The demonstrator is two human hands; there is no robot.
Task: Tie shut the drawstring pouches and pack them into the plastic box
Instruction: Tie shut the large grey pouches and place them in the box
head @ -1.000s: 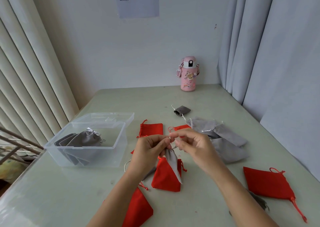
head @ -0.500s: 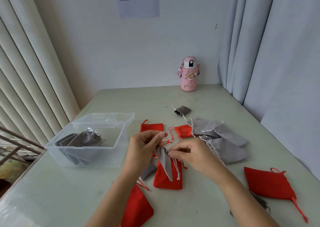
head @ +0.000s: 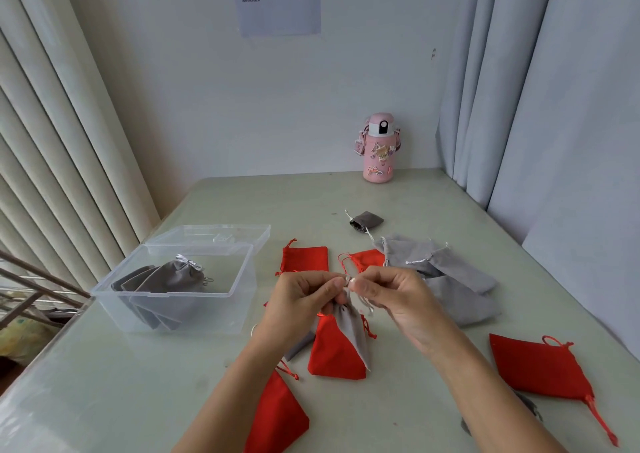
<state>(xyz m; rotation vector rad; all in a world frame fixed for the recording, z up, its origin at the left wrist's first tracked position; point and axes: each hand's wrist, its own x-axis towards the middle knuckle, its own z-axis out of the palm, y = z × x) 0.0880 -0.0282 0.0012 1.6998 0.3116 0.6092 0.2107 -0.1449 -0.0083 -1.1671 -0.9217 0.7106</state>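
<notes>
- The left hand (head: pixel 304 300) and the right hand (head: pixel 394 296) meet above the middle of the pale green counter (head: pixel 311 199), with their fingertips almost touching.
- Both hands are closed in a pinch. Thumb and forefinger of each grip the silvery cord (head: pixel 347 280) at the gathered mouth of a grey fabric drawstring pouch (head: pixel 351 331), and the other fingers are curled in.
- The grey fabric drawstring pouch hangs from that pinch. Its body slants down toward the person, in front of a flat red fabric pouch (head: pixel 337 357) that lies on the counter.
- A clear plastic box (head: pixel 214 314) stands to the left, near the counter's left edge, and its hinged lid (head: pixel 214 236) lies open behind it.
- Inside the box, a stack of tied grey pouches (head: pixel 166 284) leans toward the box's left end, and the front one shows a silvery bow.
- Four more red pouches lie loose on the counter:
  - two beyond the hands (head: pixel 306 258) (head: pixel 369 257);
  - one near the left forearm (head: pixel 277 414);
  - one at the right (head: pixel 540 369).
- Several flat grey pouches (head: pixel 457 296) overlap just right of the hands.
- A small dark grey pouch (head: pixel 366 220), cinched shut, lies farther back.
- A pink sticker-covered drinking bottle (head: pixel 379 154) stands upright by the far wall.
- A paper sheet with a QR code (head: pixel 278 2) hangs on that wall, higher up.
</notes>
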